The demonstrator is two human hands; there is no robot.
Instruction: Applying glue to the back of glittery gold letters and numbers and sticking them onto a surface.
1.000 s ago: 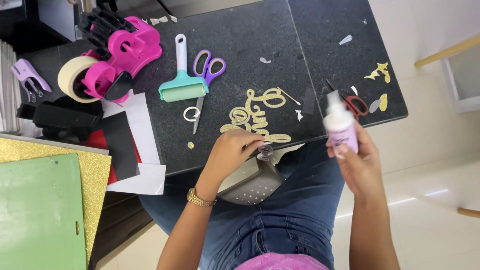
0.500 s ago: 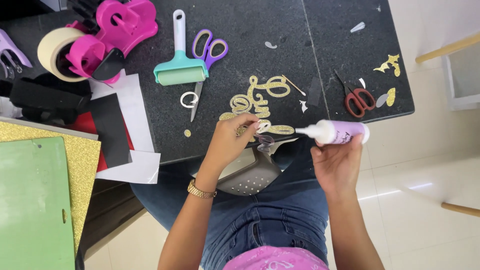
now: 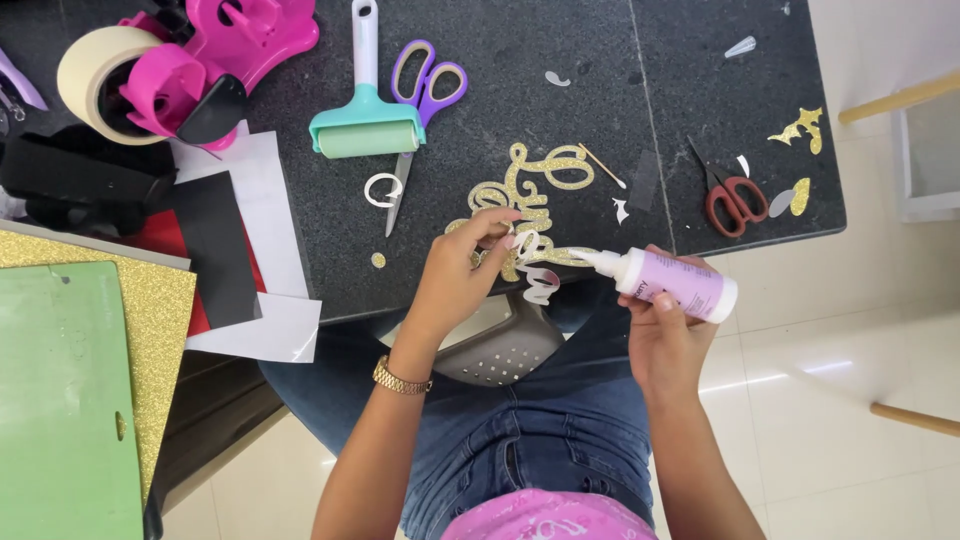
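Observation:
My left hand pinches a white cut-out paper letter piece at the front edge of the black table. My right hand grips a small pink glue bottle, tipped sideways with its white nozzle pointing left at the paper piece. A gold glitter script cut-out lies on the table just beyond my left fingers.
A teal roller and purple-handled scissors lie at the table's middle. Red-handled scissors sit right. A pink tape dispenser with a tape roll, black, white, gold and green sheets fill the left. A grey stool is under my legs.
My right hand brought the glue bottle from upright to lying sideways, nozzle toward the piece in my left hand. The view has shifted slightly downward.

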